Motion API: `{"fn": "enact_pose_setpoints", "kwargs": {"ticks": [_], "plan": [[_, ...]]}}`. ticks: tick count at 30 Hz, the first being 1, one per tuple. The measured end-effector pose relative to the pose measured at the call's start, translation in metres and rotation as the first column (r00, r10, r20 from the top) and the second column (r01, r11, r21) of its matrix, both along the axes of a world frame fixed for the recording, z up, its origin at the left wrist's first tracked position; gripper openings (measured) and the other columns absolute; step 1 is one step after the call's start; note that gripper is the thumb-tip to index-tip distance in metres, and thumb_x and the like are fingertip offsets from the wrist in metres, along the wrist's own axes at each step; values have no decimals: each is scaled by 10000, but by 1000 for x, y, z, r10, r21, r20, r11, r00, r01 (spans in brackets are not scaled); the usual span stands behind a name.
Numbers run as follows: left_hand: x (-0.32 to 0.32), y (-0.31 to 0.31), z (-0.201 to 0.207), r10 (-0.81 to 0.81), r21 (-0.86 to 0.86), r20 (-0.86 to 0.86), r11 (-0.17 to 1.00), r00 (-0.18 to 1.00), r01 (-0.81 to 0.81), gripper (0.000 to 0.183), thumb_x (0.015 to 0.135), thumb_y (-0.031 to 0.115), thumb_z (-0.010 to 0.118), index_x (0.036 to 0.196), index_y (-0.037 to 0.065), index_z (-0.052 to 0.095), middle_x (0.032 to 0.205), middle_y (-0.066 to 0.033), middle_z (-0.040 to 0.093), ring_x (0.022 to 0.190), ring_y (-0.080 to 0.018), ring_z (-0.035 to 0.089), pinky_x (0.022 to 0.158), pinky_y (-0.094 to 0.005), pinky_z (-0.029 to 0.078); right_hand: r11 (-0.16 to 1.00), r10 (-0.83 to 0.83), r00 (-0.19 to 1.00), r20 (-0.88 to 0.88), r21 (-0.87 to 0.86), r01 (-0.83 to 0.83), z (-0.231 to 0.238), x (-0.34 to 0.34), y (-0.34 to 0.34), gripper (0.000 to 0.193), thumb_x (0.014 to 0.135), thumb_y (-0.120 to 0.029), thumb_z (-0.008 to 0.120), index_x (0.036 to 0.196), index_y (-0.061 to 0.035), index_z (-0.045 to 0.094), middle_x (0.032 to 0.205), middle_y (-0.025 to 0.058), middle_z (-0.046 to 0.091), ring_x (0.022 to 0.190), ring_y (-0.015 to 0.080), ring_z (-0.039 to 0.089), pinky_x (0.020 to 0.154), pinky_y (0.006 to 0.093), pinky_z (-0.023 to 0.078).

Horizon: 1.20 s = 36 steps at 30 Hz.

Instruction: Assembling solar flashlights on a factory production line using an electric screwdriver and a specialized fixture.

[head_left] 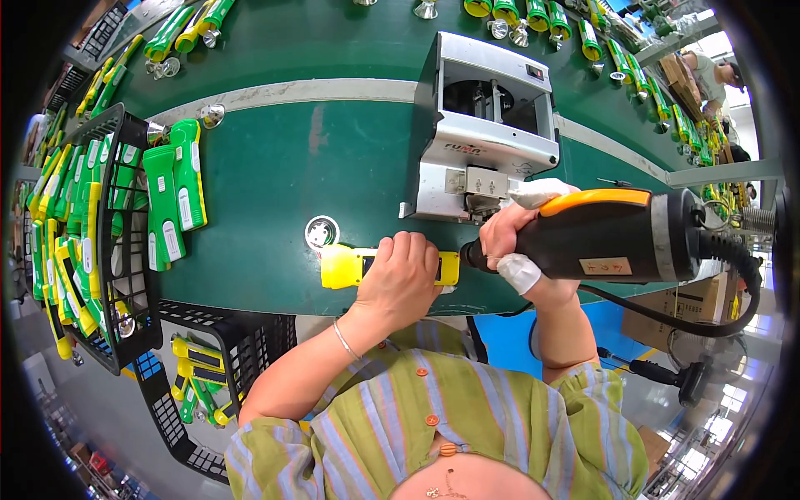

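Note:
My left hand [402, 279] is wrapped over a yellow flashlight body [337, 268] lying on the green tabletop, its wide head to the left. My right hand [521, 242] grips a black electric screwdriver [621, 242] with an orange lever. White covers sit on two of its digits. The screwdriver's nose meets the right end of the flashlight, and the bit's tip cannot be made out. Just beyond the flashlight head lies a small round white part [322, 233]. Behind my hands stands a silver screw feeder [496, 154], with a dark drum inside.
Left of me, a black crate [129, 250] holds several green and yellow flashlights. Two green flashlights [175, 196] and a reflector [212, 115] lie near it. A lower black basket [242, 342] hangs below the table edge. The screwdriver's thick cable [708, 329] loops at right.

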<state>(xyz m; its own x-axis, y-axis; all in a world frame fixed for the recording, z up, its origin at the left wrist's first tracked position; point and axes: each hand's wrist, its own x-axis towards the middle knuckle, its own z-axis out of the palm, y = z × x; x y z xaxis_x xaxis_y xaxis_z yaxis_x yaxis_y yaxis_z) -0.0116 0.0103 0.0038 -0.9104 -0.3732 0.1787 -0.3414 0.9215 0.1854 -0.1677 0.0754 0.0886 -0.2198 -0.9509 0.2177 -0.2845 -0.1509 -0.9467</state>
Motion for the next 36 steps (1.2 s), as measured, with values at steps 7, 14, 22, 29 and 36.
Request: {"fn": "enact_pose_setpoints", "kwargs": {"ticks": [7, 14, 22, 29, 36], "plan": [[2, -2, -1, -3, 3, -14, 1000, 1000, 3, 391, 660, 404, 633, 803, 57, 523, 769, -60, 445, 753, -205, 434, 684, -315, 348, 986, 169, 965, -199, 42, -164, 11, -7, -4, 204, 632, -81, 657, 752, -51, 495, 636, 40, 514, 572, 181, 505, 569, 289, 434], [0, -3, 0, -7, -5, -15, 1000, 1000, 7, 382, 659, 400, 620, 797, 58, 524, 749, -55, 432, 739, -203, 432, 674, -312, 345, 976, 215, 976, -25, -13, -215, -11, -12, -6, 266, 656, -58, 685, 820, -61, 474, 646, 43, 528, 580, 175, 523, 566, 291, 442], [2, -1, -6, 13, -72, -39, 997, 999, -16, 408, 660, 391, 605, 855, 39, 536, 761, -59, 445, 736, -202, 436, 678, -310, 349, 983, 144, 989, -23, -113, -145, -12, 3, 0, 417, 683, 5, 684, 1000, -92, 431, 665, 37, 533, 549, 157, 517, 572, 302, 448], [3, 0, -3, 6, -55, -35, 998, 999, -8, 419, 657, 382, 609, 876, 32, 540, 767, -63, 450, 740, -206, 439, 681, -313, 354, 982, 115, 967, 228, -174, -75, -15, 4, -4, 292, 652, -38, 712, 823, -57, 476, 638, 44, 532, 543, 173, 524, 563, 311, 453], [3, -1, -6, 8, -89, -18, 996, 1000, -10, 410, 646, 382, 619, 856, 39, 539, 764, -60, 445, 743, -204, 438, 679, -313, 352, 984, 95, 995, -4, -150, -95, -13, 9, 1, 394, 708, -63, 695, 979, -114, 414, 687, 39, 537, 580, 161, 531, 563, 315, 450]]}}
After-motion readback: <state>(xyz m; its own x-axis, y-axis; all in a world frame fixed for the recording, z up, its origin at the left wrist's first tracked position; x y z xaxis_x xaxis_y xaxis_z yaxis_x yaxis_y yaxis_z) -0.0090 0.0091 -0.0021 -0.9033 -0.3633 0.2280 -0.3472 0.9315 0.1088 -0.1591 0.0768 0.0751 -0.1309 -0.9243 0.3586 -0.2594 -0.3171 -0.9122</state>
